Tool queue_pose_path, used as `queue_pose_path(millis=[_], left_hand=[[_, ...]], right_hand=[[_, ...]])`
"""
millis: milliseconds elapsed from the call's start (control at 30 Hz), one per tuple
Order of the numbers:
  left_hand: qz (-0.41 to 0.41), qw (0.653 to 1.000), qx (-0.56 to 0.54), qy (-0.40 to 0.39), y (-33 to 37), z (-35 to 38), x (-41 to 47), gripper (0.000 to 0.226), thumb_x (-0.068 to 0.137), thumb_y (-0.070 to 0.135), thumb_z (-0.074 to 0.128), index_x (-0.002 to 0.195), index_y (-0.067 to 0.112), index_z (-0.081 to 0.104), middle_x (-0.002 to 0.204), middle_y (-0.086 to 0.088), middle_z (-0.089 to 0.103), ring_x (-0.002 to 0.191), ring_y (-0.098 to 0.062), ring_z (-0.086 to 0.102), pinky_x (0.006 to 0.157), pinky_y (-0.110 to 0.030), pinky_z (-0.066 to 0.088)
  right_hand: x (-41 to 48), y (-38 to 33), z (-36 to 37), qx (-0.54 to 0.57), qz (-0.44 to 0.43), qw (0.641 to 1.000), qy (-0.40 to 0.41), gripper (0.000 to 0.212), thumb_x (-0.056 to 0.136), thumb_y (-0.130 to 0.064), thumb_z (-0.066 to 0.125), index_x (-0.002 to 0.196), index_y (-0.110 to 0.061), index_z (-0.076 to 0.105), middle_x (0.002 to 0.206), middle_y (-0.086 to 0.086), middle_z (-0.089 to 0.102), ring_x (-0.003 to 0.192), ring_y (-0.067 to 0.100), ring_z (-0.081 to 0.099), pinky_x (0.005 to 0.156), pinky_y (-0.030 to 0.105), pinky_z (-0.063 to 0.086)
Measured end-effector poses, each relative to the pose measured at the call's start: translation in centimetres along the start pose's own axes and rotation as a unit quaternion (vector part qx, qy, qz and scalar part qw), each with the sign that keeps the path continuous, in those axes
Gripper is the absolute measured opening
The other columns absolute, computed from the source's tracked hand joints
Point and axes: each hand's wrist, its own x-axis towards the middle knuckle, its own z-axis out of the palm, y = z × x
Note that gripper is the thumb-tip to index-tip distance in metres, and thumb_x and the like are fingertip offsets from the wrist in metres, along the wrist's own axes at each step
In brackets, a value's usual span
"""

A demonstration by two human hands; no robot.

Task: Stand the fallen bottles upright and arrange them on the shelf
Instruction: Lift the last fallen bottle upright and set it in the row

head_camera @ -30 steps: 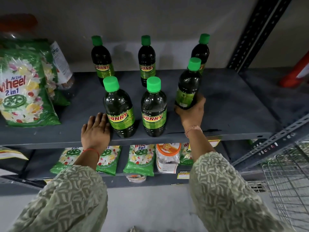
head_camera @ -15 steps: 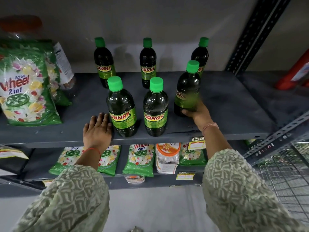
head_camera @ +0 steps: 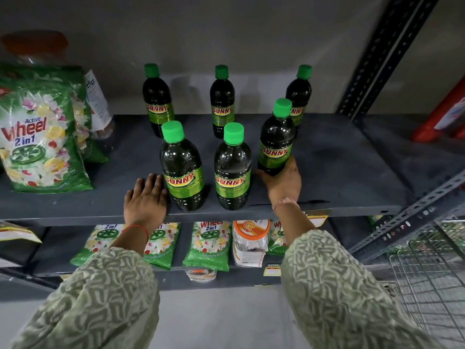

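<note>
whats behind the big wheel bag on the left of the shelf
Behind the Wheel bag a clear jar with a white printed label leans out at its right, and a blurred orange lid shows above it. The bag covers whatever else stands there.

1. Our right hand covers the base of the front-right bottle; its fingertips are hidden behind it.
2. That bottle, beyond our fingers, masks part of the back-right bottle.
3. The wire basket is cut off at the right edge.
</note>
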Motion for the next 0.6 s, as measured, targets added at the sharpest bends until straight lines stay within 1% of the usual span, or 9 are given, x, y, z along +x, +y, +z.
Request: queue_pose_path(millis=[100, 233, 367, 433, 533, 600], left_hand=[[0.005, 1.000, 0.000, -0.001, 0.1, -0.1, 0.0, 0.052, 0.097, 0.034, 0.020, 0.147, 0.022, 0.015, 0.159, 0.001, 0.013, 0.146, -0.024, 0.009, 0.118, -0.042, 0.012], [0.014, 1.000, -0.008, -0.007, 0.1, 0.0, -0.2, 0.052, 0.097, 0.034, 0.020, 0.147, 0.020, 0.013, 0.159, -0.001, 0.012, 0.146, -0.026, 0.009, 0.119, -0.043, 0.010], [0.022, 1.000, -0.003, -0.014, -0.1, 0.0, -0.2, 0.053, 0.097, 0.034, 0.018, 0.148, 0.020, 0.011, 0.159, -0.001, 0.010, 0.146, -0.026, 0.007, 0.119, -0.044, 0.010], [0.027, 0.999, 0.004, -0.019, -0.2, 0.0, -0.2, 0.053, 0.097, 0.035, 0.018, 0.148, 0.020, 0.009, 0.159, -0.002, 0.008, 0.146, -0.026, 0.006, 0.119, -0.044, 0.010], [0.029, 0.999, 0.004, -0.019, -0.3, 0.0, -0.3, 0.053, 0.097, 0.035, 0.018, 0.148, 0.020, 0.009, 0.160, -0.002, 0.007, 0.146, -0.026, 0.006, 0.119, -0.043, 0.009], [0.027, 0.999, -0.003, -0.019, -0.3, 0.0, -0.4, 0.053, 0.097, 0.035, 0.018, 0.148, 0.020, 0.009, 0.160, -0.001, 0.007, 0.147, -0.025, 0.005, 0.119, -0.043, 0.008]], right_hand=[[-2.0, 0.5, -0.8, -0.003, -0.026, 1.000, 0.010, 0.077, 0.061, -0.031, 0.082, 0.123, -0.001, 0.046, 0.113, 0.020, 0.062, 0.104, 0.036, 0.058, 0.084, 0.041, 0.049], [-4.5, 1.3, -2.0, -0.005, -0.027, 1.000, 0.001, 0.078, 0.062, -0.035, 0.081, 0.124, -0.004, 0.046, 0.114, 0.016, 0.063, 0.104, 0.032, 0.059, 0.089, 0.042, 0.050], [-5.6, 1.6, -2.6, -0.007, -0.023, 1.000, -0.008, 0.077, 0.063, -0.034, 0.081, 0.125, -0.005, 0.046, 0.116, 0.016, 0.062, 0.106, 0.031, 0.058, 0.091, 0.041, 0.049], [-5.8, 1.6, -2.8, -0.003, -0.021, 1.000, -0.008, 0.076, 0.064, -0.033, 0.081, 0.125, -0.005, 0.046, 0.115, 0.015, 0.063, 0.106, 0.030, 0.058, 0.090, 0.037, 0.049], [-6.3, 1.7, -3.1, 0.010, -0.027, 0.999, -0.014, 0.072, 0.064, -0.031, 0.081, 0.124, -0.007, 0.048, 0.114, 0.012, 0.064, 0.104, 0.025, 0.059, 0.087, 0.026, 0.045], [-6.4, 1.8, -3.2, 0.014, -0.029, 0.999, -0.016, 0.071, 0.065, -0.030, 0.080, 0.124, -0.007, 0.049, 0.113, 0.012, 0.064, 0.103, 0.024, 0.060, 0.086, 0.023, 0.044]])
